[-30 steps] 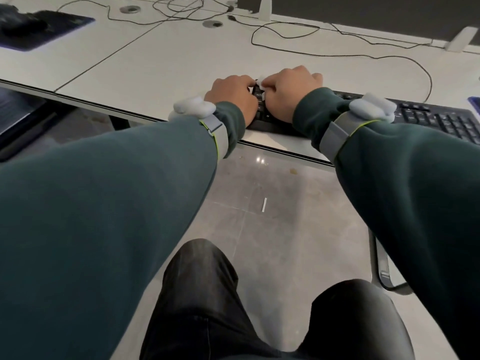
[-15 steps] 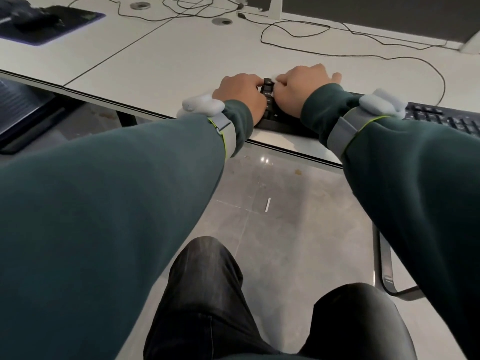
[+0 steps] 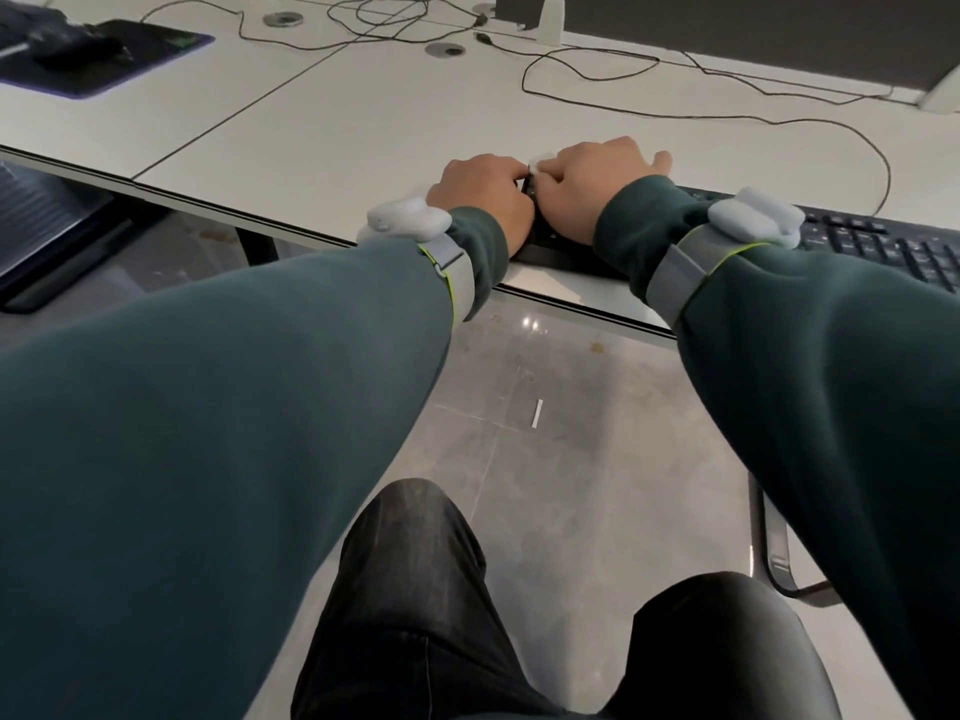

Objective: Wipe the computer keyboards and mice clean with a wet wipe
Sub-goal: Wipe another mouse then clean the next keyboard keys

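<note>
Step in hand: wiping the left end of the black computer keyboard [image 3: 883,244], judging by where both hands sit.
Keyboard position: it lies along the front edge of the white worktop [image 3: 363,122], with its left end under the hands and the rest running off to the right.
Right hand: the right hand [image 3: 587,192] is curled on the keyboard's left corner, grasping a white wet wipe [image 3: 537,161]. Only a small scrap of the wipe shows, between the two hands.
Left hand: the left hand [image 3: 483,197] is curled against the keyboard's left end, touching the right. Its fingertips are hidden, so I cannot tell whether it grips the keyboard or the wipe.
Doing it well: let one hand brace the keyboard so that it does not slide toward the worktop edge. Draw the wipe in short strokes along the key rows and over the end face. Fold it to a fresh side once it is soiled.
Pressure: probably light and even, so the keys are cleaned but no liquid is squeezed between them.
Watch for: the thin black cable [image 3: 889,174] looping behind the keyboard could tug if the keyboard shifts.
Remaining, by my estimate: most of the keys to the right look untouched, and the dark computer mouse [image 3: 62,46] sits on a dark mouse mat [image 3: 145,49], well apart at far left.
</note>
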